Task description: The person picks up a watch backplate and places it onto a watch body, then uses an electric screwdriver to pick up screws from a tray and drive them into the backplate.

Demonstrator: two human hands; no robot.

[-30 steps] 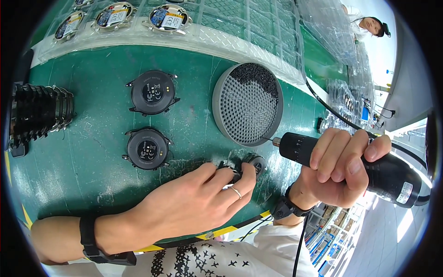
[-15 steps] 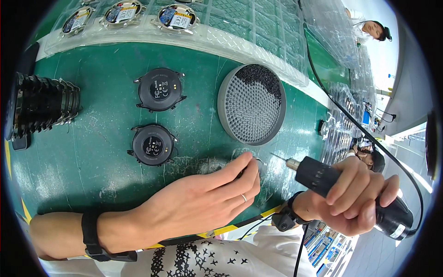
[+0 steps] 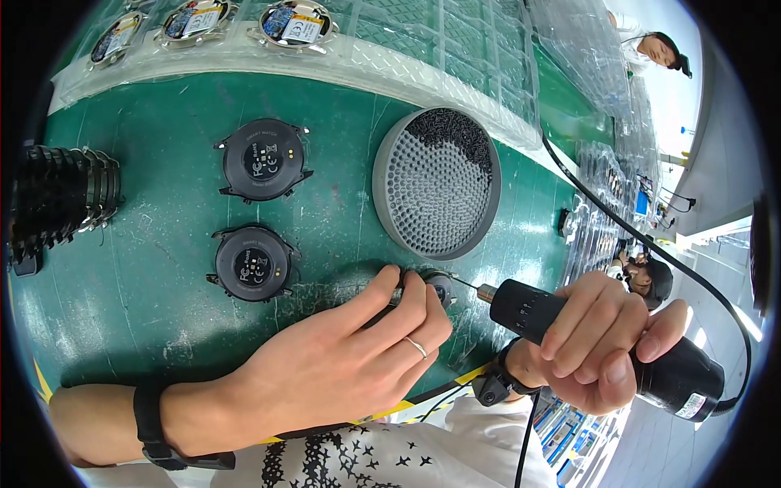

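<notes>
My left hand (image 3: 346, 362) curls its fingers over a smartwatch (image 3: 441, 286) lying on the green mat, and most of the watch is hidden beneath them. In my right hand (image 3: 598, 342) is a corded black electric screwdriver (image 3: 527, 309), gripped around its body. Its thin bit points left and reaches the exposed edge of that watch; whether it sits in a screw I cannot tell. Farther left, an upper smartwatch (image 3: 263, 160) and a lower smartwatch (image 3: 252, 264) lie back side up. Beyond my fingers stands a round grey dimpled screw tray (image 3: 431, 199), with small black screws (image 3: 451, 130) heaped at its far side.
A row of dark watch parts (image 3: 61, 195) stands at the far left. Clear plastic trays (image 3: 407, 41) line the back, some with opened watches (image 3: 294, 26). The screwdriver's cable (image 3: 634, 224) arcs along the right. Two people are at work farther off on the right.
The screwdriver has moved left, bringing its bit to the watch under my left hand. My left fingers have shifted slightly left, exposing more of that watch. The whole view has shifted a little.
</notes>
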